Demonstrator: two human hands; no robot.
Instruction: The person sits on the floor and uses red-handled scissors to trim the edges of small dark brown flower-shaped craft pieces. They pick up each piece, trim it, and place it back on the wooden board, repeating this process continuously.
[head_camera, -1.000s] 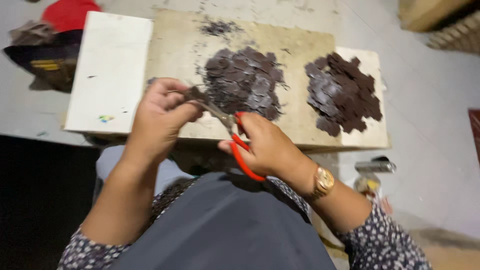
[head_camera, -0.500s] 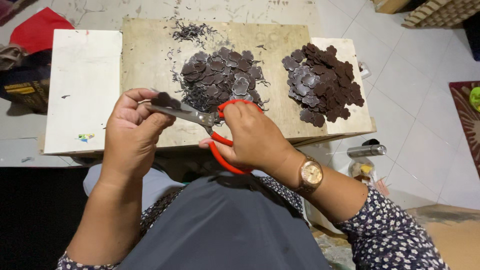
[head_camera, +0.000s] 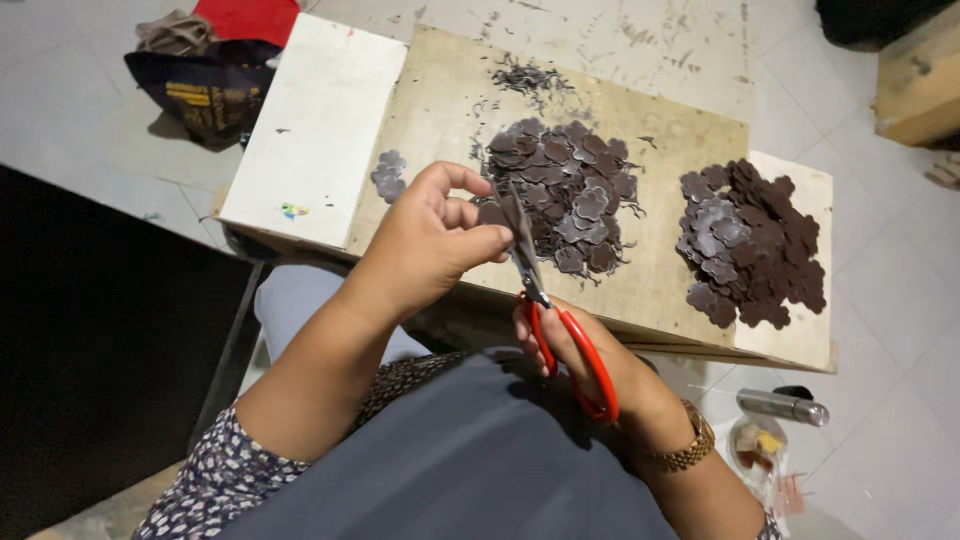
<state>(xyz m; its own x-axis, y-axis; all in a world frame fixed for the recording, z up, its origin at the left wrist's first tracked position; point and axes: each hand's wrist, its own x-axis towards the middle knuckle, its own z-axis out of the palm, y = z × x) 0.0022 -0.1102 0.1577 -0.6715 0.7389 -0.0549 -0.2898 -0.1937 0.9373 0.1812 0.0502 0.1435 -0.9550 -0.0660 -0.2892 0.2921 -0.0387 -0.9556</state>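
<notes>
Held piece (head_camera: 497, 214) mostly hidden by left hand (head_camera: 425, 245)

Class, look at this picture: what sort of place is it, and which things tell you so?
Probably a home craft workspace: a low wooden board over a tiled floor, piles of dark flower-shaped cutouts, and red-handled scissors in the right hand.

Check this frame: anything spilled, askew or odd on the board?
Mostly tidy: two heaps of dark brown flower-shaped cutouts lie on the pale wooden board. A few stray cutouts lie apart at its left edge, and thin dark trimmings are scattered at the far side.
</notes>
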